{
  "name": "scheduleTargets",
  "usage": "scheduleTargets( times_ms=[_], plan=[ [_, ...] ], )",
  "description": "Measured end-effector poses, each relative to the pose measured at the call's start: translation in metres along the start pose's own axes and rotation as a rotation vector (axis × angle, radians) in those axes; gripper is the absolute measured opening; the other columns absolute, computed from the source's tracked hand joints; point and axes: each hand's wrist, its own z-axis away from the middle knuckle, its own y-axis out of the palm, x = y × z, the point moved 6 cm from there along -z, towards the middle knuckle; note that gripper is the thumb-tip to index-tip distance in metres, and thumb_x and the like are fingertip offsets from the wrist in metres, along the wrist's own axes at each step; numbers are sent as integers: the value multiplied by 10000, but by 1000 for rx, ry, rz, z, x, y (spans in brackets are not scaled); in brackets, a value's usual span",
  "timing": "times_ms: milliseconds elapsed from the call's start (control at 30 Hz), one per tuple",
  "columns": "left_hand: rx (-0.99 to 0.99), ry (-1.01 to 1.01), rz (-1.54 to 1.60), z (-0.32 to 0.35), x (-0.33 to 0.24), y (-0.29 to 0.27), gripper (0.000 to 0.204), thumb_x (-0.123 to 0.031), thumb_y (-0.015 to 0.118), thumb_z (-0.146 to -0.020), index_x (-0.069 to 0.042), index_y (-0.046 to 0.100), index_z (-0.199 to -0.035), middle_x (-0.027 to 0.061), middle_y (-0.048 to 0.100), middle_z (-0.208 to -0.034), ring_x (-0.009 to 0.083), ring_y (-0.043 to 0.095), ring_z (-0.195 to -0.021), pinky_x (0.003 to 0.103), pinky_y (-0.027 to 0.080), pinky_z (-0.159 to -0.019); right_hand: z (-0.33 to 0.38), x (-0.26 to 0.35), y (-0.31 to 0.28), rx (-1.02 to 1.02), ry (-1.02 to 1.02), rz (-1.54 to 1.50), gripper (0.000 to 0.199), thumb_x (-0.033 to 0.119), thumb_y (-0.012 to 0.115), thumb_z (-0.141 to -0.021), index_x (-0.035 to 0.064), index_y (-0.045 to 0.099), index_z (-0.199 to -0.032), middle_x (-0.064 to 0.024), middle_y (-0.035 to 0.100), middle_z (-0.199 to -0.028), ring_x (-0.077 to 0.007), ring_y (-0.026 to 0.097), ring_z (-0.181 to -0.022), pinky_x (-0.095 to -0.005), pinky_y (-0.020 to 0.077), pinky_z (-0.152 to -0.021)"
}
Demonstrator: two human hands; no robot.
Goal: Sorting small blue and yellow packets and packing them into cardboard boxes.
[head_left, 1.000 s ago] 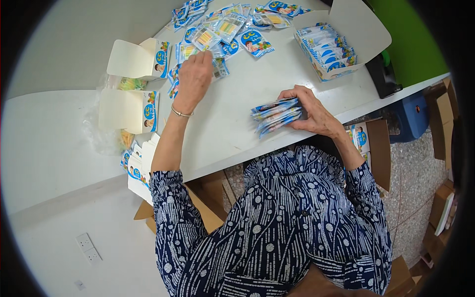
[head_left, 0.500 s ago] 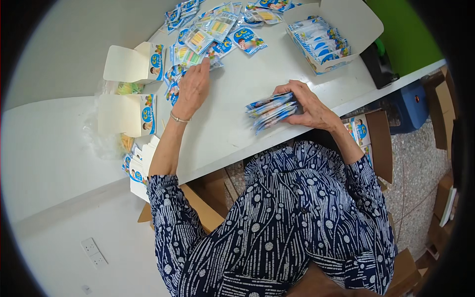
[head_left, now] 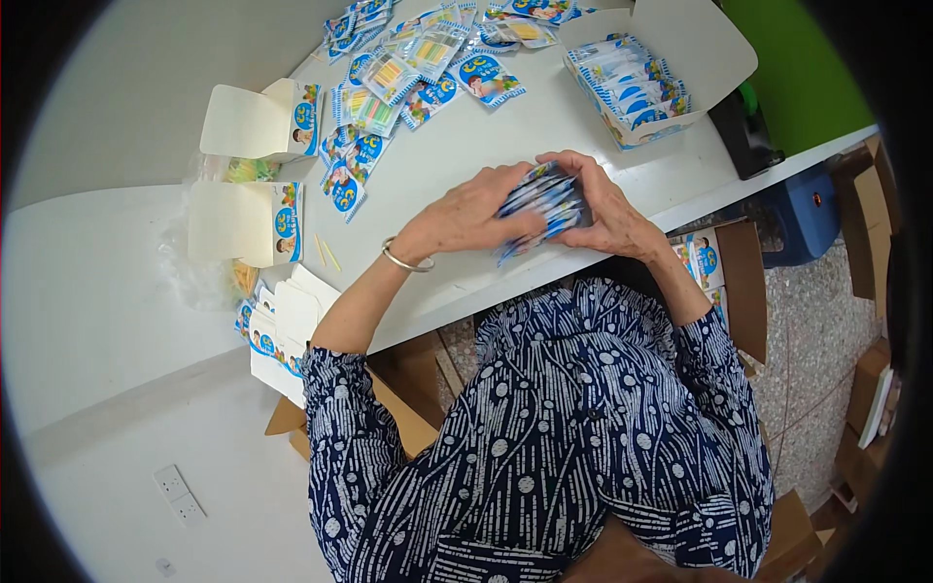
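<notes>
A stack of small blue-and-white packets is pressed between my two hands above the near part of the white table. My left hand closes on the stack's left side, thumb across the front. On its other side my right hand wraps round the packets, fingers over the far edge. Farther off lies a loose pile of the same packets, some showing yellow, green and orange sticks through clear film. An open white box at the far right holds a row of packets standing on edge.
Two open white boxes stand at the left, beside clear plastic bags. Flattened printed cartons lean at the table's left edge. A black tape dispenser sits at the right. Brown cardboard boxes are below the table.
My left hand has come from the packet pile toward me and rightward, and now grips the stack together with my right hand. The right hand has hardly moved.
</notes>
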Motion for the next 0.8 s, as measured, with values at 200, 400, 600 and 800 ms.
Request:
scheduleTargets(
  times_ms=[200,400,600,800],
  plan=[
    [-10,-44,-171,5,-7,6,899,-458,733,-716,35,390,-1384,255,555,-1206,381,551,-1110,420,455,-945,-1,2,-2,-16,37,27,929,269,826,-593,45,356,-1363,-160,452,-1334,-317,464,-1240,-412,390,-1061],
    [-38,41,-19,-1,-10,2,850,-457,744,-711,26,432,-1338,265,586,-1169,393,590,-1069,407,469,-929,-11,14,-4,49,30,102,926,254,847,-566,66,385,-1346,-142,482,-1282,-329,452,-1186,-417,369,-1044],
    [-3,41,44,-22,19,-31,714,-518,737,-758,7,508,-1184,219,646,-1065,384,630,-998,412,501,-854,-10,4,3,63,-30,179,792,300,805,-598,88,457,-1276,-139,492,-1251,-370,420,-1183,-437,349,-1043],
    [-577,-481,-245,-89,79,-85,685,-505,721,-789,46,491,-1125,216,673,-763,375,685,-807,426,539,-696,-13,9,3,23,-71,208,733,262,826,-589,81,488,-1213,-121,536,-1178,-319,461,-1134,-398,346,-1019]
  ],
)
